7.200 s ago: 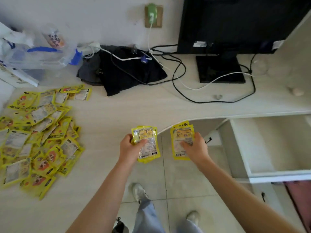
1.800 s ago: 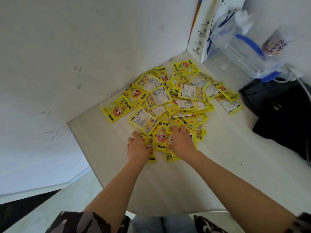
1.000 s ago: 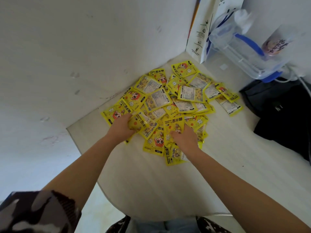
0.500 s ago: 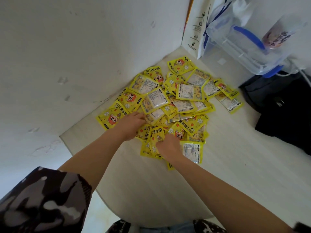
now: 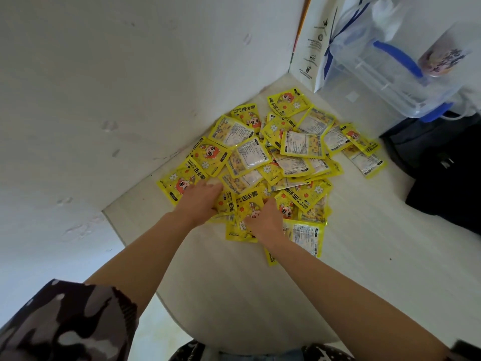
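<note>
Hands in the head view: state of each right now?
Left hand: open, fingers resting flat on the pile of yellow foil hand-warmer packets.
Right hand: fingers curled, gripping a yellow packet at the pile's near edge.

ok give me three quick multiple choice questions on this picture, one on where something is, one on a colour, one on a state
1. Where do the sachets lie?
A. in a basket
B. on the floor
C. on the table, against the wall

2. What colour is the handle of the clear box?
A. red
B. blue
C. green

3. How are the sachets arranged?
A. in a loose heap, overlapping, some face up and some back up
B. in one neat stack
C. standing on edge in a row

Answers:
1 C, the heap sits on the pale tabletop at the foot of the wall.
2 B, a blue strip arches across the box.
3 A, they overlap at all angles, with cartoon fronts and printed backs both showing.
</note>
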`<state>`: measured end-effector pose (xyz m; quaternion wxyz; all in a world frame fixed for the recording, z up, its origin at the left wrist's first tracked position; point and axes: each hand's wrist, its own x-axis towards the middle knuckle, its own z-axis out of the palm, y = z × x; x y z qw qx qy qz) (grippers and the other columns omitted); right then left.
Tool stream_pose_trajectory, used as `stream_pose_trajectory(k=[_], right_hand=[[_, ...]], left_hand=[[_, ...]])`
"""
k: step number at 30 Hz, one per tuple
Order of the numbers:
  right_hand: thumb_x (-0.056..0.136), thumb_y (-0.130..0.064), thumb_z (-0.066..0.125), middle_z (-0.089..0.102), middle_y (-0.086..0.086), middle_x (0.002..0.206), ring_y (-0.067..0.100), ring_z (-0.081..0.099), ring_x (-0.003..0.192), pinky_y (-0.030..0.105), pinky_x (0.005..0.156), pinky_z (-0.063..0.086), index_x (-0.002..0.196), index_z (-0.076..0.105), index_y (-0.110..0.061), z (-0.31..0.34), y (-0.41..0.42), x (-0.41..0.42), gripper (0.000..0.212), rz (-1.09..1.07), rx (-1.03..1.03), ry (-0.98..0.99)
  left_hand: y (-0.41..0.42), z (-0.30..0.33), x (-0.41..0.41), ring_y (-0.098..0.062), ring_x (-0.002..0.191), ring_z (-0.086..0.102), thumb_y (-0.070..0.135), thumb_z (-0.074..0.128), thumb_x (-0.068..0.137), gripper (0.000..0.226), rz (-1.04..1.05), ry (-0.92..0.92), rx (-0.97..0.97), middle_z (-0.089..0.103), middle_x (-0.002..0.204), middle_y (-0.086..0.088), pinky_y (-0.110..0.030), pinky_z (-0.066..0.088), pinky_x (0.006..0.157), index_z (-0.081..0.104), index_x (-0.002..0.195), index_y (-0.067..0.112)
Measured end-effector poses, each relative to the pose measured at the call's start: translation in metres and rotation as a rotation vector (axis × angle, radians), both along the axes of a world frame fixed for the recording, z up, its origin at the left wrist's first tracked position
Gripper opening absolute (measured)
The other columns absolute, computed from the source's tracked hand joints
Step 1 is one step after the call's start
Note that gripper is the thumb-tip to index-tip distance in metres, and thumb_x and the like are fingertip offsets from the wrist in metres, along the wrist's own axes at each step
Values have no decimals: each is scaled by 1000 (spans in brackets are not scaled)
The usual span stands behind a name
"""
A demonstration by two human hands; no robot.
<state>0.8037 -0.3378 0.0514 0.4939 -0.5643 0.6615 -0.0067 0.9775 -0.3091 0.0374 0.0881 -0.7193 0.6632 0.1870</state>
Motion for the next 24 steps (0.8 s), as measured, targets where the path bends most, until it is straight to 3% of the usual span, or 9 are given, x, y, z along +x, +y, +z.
stream_pose_trajectory(k=[3, 5, 9, 12, 16, 18, 20, 22, 24], right_hand=[[85, -16, 66, 41, -2, 68, 14, 41, 60, 24, 45, 32, 85, 42, -10, 3, -5, -3, 25, 87, -16, 16], [84, -16, 66, 44, 1, 70, 16, 41, 62, 27, 52, 34, 79, 42, -9, 7, -11, -7, 25, 86, -14, -22], [83, -21, 67, 54, 5, 85, 21, 52, 80, 31, 69, 42, 92, 53, -8, 20, -29, -19, 21, 121, 31, -37], [83, -22, 68, 61, 7, 93, 23, 59, 86, 34, 73, 47, 103, 60, -7, 29, -44, -35, 26, 153, 70, -50], [81, -28, 68, 61, 16, 101, 29, 58, 86, 38, 74, 49, 99, 56, -6, 37, -57, -66, 30, 360, 46, 20], [82, -33, 68, 54, 13, 125, 32, 55, 110, 44, 91, 49, 120, 52, -6, 40, -61, -84, 49, 470, 23, 76], [84, -33, 68, 41, 7, 137, 27, 44, 124, 37, 97, 42, 132, 45, -8, 44, -60, -100, 59, 544, 43, 137], [85, -31, 67, 44, 7, 123, 23, 44, 116, 30, 85, 42, 112, 53, -14, 42, -56, -113, 35, 649, 43, 208], [87, -26, 64, 49, 11, 122, 26, 46, 117, 33, 91, 41, 117, 56, -13, 37, -47, -120, 33, 737, 20, 267]], left_hand=[[7, 3, 8, -30, 86, 53, 30, 74, 77, 50, 203, 187, 7, 52, 93, -10, -37, 45, 69, 38, 111, 21], [10, 5, 17, -30, 87, 55, 24, 75, 74, 56, 311, 302, 11, 54, 90, -8, -40, 50, 68, 35, 113, 23], [11, 18, 36, -25, 82, 60, 15, 74, 75, 60, 536, 413, -44, 59, 97, -5, -33, 49, 64, 40, 125, 16], [4, 25, 52, -26, 81, 56, 15, 73, 75, 44, 609, 355, -85, 60, 94, -10, -31, 43, 63, 50, 112, 9], [-6, 28, 72, -30, 88, 62, 17, 76, 72, 36, 588, 206, -33, 65, 96, -12, -31, 44, 70, 60, 102, 6], [-9, 28, 74, -28, 84, 58, 17, 78, 72, 29, 566, 203, -5, 60, 88, -11, -29, 39, 70, 61, 93, 7], [-12, 25, 72, -28, 81, 57, 16, 79, 71, 24, 530, 207, 21, 54, 82, -10, -28, 37, 68, 56, 76, 10], [-13, 18, 72, -32, 82, 58, 18, 80, 69, 33, 514, 205, 23, 51, 83, -13, -30, 39, 66, 49, 67, 9], [-11, 10, 72, -34, 88, 59, 20, 80, 70, 31, 516, 214, 44, 54, 90, -14, -32, 41, 68, 55, 80, 4]])
